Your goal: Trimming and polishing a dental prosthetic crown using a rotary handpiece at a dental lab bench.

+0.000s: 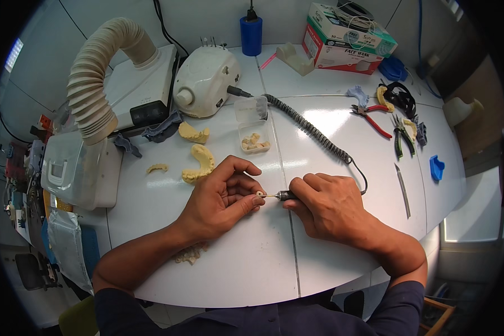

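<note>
Between the thumb and fingers of my left hand (218, 199) is a small pale tooth-like piece (260, 194), partly covered by the fingertips. My right hand (333, 204) grips a rotary handpiece (286, 195). Its thin bur (270, 195) points left and meets the piece, though exact contact is too small to tell. A coiled cord (313, 131) leads from the handpiece toward a cream control unit (207, 81). Beyond my left hand lie a yellow dental cast (203, 162), a second cast (194, 133) and a small clear box (243, 147) with tooth-coloured pieces.
A ribbed suction hose (87, 84) arches at the left above a plastic container (81, 173). Red-handled pliers (377, 123), side cutters (401, 137) and a slim knife (402, 190) lie at the right. Mask boxes (341, 53) stand behind; pale fragments (190, 256) lie by my left forearm.
</note>
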`<state>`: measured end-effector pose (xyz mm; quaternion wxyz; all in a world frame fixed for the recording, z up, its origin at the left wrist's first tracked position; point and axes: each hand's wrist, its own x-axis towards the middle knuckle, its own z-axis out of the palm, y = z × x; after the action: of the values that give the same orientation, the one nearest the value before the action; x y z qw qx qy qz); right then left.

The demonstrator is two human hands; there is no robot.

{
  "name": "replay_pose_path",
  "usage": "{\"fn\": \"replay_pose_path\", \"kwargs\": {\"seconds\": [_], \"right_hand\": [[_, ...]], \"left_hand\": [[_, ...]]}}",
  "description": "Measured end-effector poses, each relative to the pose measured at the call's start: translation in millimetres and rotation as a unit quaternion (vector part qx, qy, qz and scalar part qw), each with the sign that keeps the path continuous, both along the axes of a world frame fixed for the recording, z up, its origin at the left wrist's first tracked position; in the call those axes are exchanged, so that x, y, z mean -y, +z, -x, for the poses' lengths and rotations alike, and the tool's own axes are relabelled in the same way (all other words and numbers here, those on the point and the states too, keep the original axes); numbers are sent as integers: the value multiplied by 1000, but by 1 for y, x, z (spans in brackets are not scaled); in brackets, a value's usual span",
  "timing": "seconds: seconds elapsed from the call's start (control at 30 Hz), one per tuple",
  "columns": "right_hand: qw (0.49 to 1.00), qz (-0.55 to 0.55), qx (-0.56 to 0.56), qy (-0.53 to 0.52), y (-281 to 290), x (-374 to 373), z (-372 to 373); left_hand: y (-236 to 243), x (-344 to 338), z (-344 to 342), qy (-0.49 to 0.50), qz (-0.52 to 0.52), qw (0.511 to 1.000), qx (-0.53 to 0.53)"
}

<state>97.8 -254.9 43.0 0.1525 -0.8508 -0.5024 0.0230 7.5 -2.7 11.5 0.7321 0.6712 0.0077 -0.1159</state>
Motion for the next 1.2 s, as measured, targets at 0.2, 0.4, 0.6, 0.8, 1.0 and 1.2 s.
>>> {"fn": "replay_pose_path", "kwargs": {"seconds": [0.2, 0.4, 0.6, 0.8, 1.0, 1.2], "right_hand": [[1000, -3, -1, 1, -1, -1, 0], [999, -27, -26, -23, 0, 1, -3], [999, -24, -39, -25, 2, 1, -3], [999, -29, -16, -21, 0, 1, -6], [991, -98, 68, -69, -18, -2, -24], [975, -122, 133, -130, -29, -8, -30]], "left_hand": [[-1, 0, 3, -7, -52, 998, 41], [-2, 2, 2, -7, -71, 996, 47], [-2, 2, 3, 14, -66, 997, 26], [-7, 1, 1, 20, -74, 996, 51], [-9, 2, -3, 11, -116, 990, 82], [-13, 2, -1, 17, -120, 986, 114]]}}
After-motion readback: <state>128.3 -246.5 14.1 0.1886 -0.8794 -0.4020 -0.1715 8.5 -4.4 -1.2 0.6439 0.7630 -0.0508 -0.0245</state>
